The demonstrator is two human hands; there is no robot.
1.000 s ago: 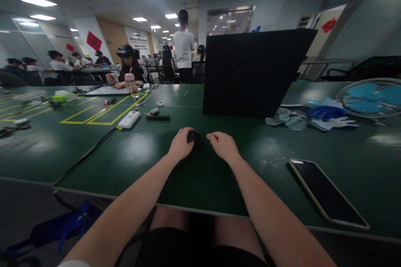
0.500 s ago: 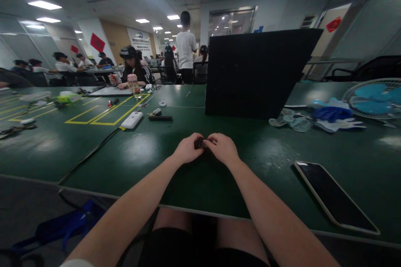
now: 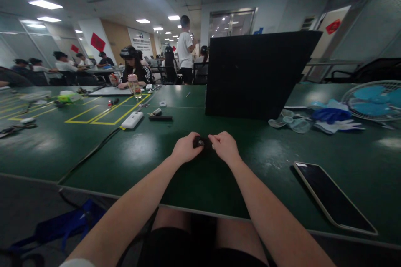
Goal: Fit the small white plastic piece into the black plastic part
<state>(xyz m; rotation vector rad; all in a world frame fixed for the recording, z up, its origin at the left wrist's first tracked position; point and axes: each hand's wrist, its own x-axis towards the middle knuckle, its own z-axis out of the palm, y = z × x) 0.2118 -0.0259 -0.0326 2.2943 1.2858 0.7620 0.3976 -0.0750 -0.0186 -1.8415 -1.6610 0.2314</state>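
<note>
In front of me, over the green table (image 3: 200, 187), my left hand (image 3: 186, 148) is closed around a small black object with a round grey spot (image 3: 198, 142). Its kind is too small and dark to make out. Just to the right, my right hand (image 3: 224, 147) is pinched, thumb against forefinger. A dark gap shows between its fingertips and the black object. Whether the pinch holds a small part, I cannot tell.
A large black panel (image 3: 257, 75) stands beyond my hands. At right lie a phone (image 3: 335, 196), gloves (image 3: 333, 114) and a fan (image 3: 374, 99). To the left are a white power bank-like box (image 3: 132, 120), a black bar (image 3: 161, 118) and a bottle (image 3: 134, 86). A person (image 3: 133, 69) sits opposite.
My right fingertips have drawn slightly right, away from the black object, so its round grey spot shows now. My left hand stays around it. The standing person in the background has turned.
</note>
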